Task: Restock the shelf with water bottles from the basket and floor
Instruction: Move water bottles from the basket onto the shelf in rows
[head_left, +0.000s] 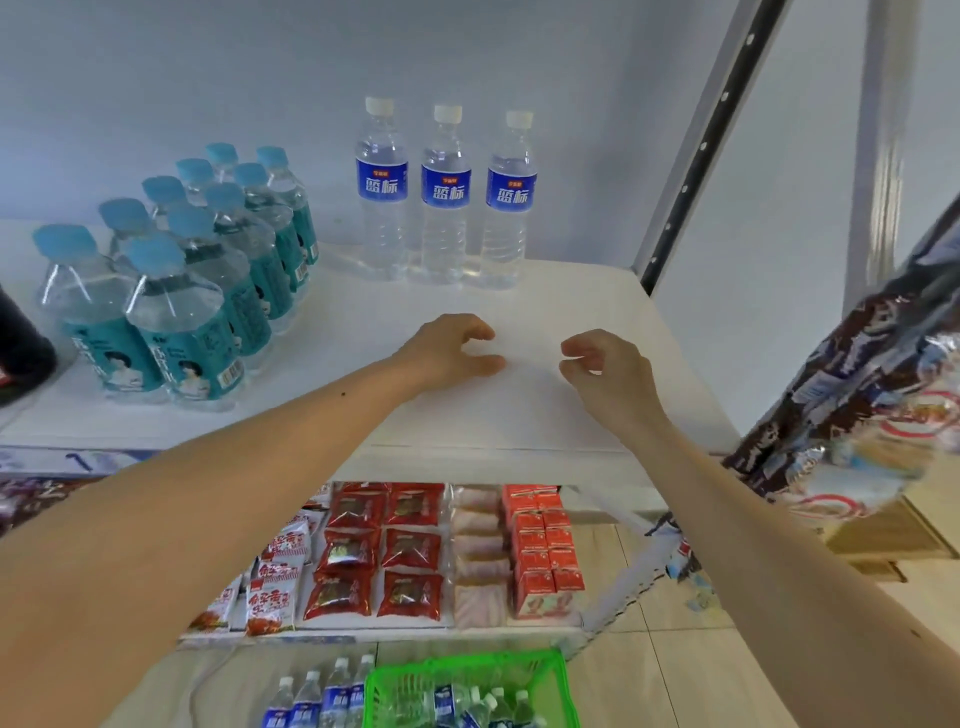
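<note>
Three clear water bottles with blue labels and white caps (445, 195) stand upright in a row at the back of the white shelf (519, 415). In front of them, my left hand (452, 351) and my right hand (608, 371) hover over the bare shelf top, fingers loosely curled, holding nothing. A green basket (563, 691) on the floor below holds several more blue-label bottles. Beside it on the floor stand several bottles of the same kind (322, 699).
Several teal-label bottles with blue caps (197, 270) crowd the shelf's left side, with a dark bottle (21, 348) at the far left edge. The lower shelf carries red snack packets (384, 556) and small red cartons (543, 551). Hanging snack bags (872, 395) fill the right.
</note>
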